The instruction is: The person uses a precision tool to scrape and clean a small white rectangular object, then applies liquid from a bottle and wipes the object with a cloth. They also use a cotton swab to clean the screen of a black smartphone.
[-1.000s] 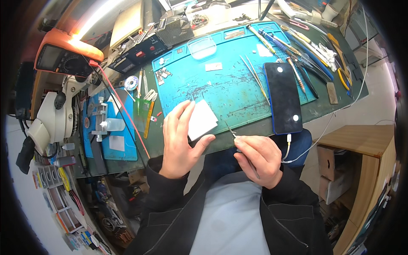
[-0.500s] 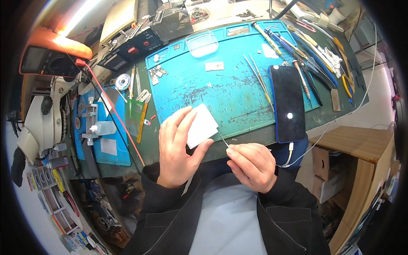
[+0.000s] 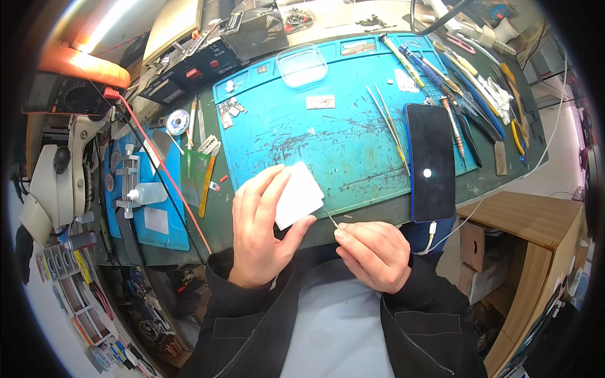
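Cluttered green counter [image 3: 378,211] carries a blue silicone work mat [image 3: 328,132] and a black smartphone [image 3: 431,160] on a white cable. Left hand [image 3: 261,230] closes thumb and fingers on a white rectangular card-like part [image 3: 299,195] at the mat's near edge. Right hand [image 3: 375,255] pinches a thin metal pin [image 3: 330,218], tip just beside the part's corner. Keep the part braced flat and the pin steady and aligned. Compared with a second ago, both hands sit closer together.
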`<act>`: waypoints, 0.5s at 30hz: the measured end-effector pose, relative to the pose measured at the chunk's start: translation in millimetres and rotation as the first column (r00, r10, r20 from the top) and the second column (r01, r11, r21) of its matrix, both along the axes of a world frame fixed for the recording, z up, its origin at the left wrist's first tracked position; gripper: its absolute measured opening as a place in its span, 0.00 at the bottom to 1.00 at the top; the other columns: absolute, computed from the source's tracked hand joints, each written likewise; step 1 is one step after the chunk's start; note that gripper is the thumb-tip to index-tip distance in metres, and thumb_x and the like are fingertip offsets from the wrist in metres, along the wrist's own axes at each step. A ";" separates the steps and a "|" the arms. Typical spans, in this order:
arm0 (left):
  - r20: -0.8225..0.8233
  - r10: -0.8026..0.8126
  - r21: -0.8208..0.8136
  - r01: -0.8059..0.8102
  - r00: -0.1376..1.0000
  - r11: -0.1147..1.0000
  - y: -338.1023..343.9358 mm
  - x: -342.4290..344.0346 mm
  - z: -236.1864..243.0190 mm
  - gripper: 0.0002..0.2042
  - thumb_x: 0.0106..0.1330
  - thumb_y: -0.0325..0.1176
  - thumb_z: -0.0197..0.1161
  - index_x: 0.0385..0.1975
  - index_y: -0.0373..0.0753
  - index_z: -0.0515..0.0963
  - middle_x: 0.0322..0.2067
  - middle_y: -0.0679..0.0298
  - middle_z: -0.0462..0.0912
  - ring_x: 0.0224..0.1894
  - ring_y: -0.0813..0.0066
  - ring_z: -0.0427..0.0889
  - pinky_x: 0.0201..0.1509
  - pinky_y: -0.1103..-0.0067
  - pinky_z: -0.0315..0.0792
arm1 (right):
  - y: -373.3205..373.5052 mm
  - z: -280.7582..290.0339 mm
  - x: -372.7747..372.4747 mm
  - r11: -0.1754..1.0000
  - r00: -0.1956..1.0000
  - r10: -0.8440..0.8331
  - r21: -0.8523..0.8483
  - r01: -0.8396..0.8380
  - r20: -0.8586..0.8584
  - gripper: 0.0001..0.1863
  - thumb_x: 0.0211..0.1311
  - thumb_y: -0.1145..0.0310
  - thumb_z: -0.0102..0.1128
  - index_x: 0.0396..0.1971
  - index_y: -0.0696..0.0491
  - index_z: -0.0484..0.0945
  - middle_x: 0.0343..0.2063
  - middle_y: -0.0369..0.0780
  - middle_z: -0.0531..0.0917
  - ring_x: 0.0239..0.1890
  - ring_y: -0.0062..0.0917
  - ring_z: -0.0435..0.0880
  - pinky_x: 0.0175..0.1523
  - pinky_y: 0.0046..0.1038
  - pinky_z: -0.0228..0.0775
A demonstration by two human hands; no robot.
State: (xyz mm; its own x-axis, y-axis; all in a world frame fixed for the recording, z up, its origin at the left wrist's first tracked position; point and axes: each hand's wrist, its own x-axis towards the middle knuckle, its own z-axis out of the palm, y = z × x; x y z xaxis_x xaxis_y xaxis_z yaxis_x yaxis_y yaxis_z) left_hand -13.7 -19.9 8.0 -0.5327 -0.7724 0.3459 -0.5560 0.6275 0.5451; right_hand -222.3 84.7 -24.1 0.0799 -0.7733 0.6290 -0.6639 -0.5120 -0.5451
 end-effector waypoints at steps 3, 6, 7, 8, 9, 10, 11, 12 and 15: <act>-0.006 -0.002 -0.001 0.002 1.000 1.000 -0.2 0.0 -0.2 0.38 0.56 0.31 0.82 0.69 0.35 0.74 0.65 0.51 0.78 0.64 0.49 0.77 0.67 0.61 0.69 | -1.0 0.6 0.5 1.000 1.000 -0.009 -0.003 0.009 -0.002 0.22 0.54 0.79 0.77 0.52 0.59 0.86 0.46 0.42 0.89 0.44 0.32 0.91 0.46 0.30 0.83; -0.013 -0.002 0.004 0.002 1.000 1.000 -0.2 0.6 -0.6 0.38 0.56 0.31 0.82 0.69 0.35 0.74 0.65 0.51 0.78 0.64 0.49 0.77 0.68 0.61 0.69 | -1.8 1.5 0.6 1.000 1.000 -0.022 -0.004 0.022 -0.006 0.23 0.51 0.79 0.77 0.51 0.58 0.87 0.45 0.40 0.89 0.43 0.30 0.90 0.45 0.29 0.84; -0.015 -0.001 0.006 0.001 1.000 1.000 -0.5 0.8 -0.8 0.38 0.56 0.31 0.82 0.69 0.35 0.74 0.65 0.51 0.78 0.64 0.49 0.77 0.68 0.61 0.69 | -2.2 1.8 0.9 1.000 1.000 -0.022 -0.003 0.022 -0.003 0.23 0.51 0.79 0.77 0.50 0.58 0.87 0.45 0.40 0.89 0.43 0.30 0.90 0.45 0.29 0.84; -0.018 -0.002 0.006 0.002 1.000 1.000 -0.5 0.7 -1.2 0.38 0.56 0.31 0.82 0.69 0.34 0.74 0.65 0.51 0.78 0.64 0.49 0.77 0.68 0.61 0.69 | -2.6 2.0 0.5 1.000 1.000 -0.021 -0.003 0.021 -0.002 0.22 0.51 0.79 0.76 0.50 0.58 0.87 0.45 0.40 0.89 0.43 0.30 0.90 0.45 0.29 0.83; -0.021 -0.002 0.006 0.002 1.000 1.000 -0.5 0.5 -1.5 0.38 0.56 0.32 0.82 0.69 0.34 0.74 0.65 0.51 0.78 0.64 0.49 0.77 0.68 0.61 0.69 | -2.8 2.4 0.2 1.000 1.000 -0.019 -0.002 0.019 -0.002 0.22 0.51 0.79 0.76 0.50 0.58 0.87 0.45 0.40 0.89 0.43 0.30 0.90 0.45 0.29 0.83; -0.025 -0.002 0.006 0.002 1.000 1.000 -0.6 0.4 -1.8 0.38 0.56 0.32 0.82 0.69 0.34 0.74 0.65 0.51 0.78 0.64 0.49 0.77 0.68 0.61 0.69 | -2.9 3.0 -0.2 1.000 1.000 -0.017 0.000 0.017 -0.002 0.22 0.51 0.80 0.76 0.50 0.58 0.87 0.45 0.40 0.89 0.42 0.30 0.90 0.44 0.29 0.83; -0.020 -0.006 0.006 0.006 1.000 1.000 -0.6 0.9 -1.7 0.39 0.56 0.32 0.82 0.70 0.34 0.73 0.66 0.51 0.78 0.64 0.49 0.76 0.69 0.61 0.69 | -2.9 3.9 -0.2 1.000 1.000 -0.014 0.002 0.014 -0.001 0.22 0.51 0.80 0.76 0.50 0.58 0.87 0.45 0.40 0.89 0.42 0.30 0.90 0.44 0.29 0.83; -0.015 -0.011 0.006 0.011 1.000 1.000 -0.8 1.6 -1.6 0.39 0.57 0.32 0.82 0.70 0.34 0.72 0.66 0.50 0.77 0.65 0.49 0.76 0.69 0.61 0.70 | -2.9 4.5 -0.3 1.000 1.000 -0.012 0.003 0.012 -0.001 0.22 0.51 0.80 0.76 0.50 0.58 0.87 0.45 0.40 0.89 0.42 0.30 0.90 0.44 0.29 0.83; -0.006 -0.010 0.008 0.010 1.000 1.000 -0.5 2.9 -1.3 0.40 0.58 0.33 0.82 0.71 0.33 0.72 0.67 0.50 0.77 0.65 0.50 0.76 0.69 0.61 0.70 | -3.2 5.1 -0.2 1.000 1.000 -0.008 0.008 0.008 -0.005 0.22 0.51 0.80 0.76 0.50 0.59 0.87 0.45 0.41 0.89 0.42 0.30 0.90 0.44 0.29 0.82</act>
State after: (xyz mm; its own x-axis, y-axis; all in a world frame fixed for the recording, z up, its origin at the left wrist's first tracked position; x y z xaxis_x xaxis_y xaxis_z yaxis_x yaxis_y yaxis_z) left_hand -10.7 -20.4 6.7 -0.5380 -0.7700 0.3429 -0.5465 0.6284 0.5536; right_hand -222.5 81.4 -18.9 0.0769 -0.7788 0.6226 -0.6708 -0.5024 -0.5455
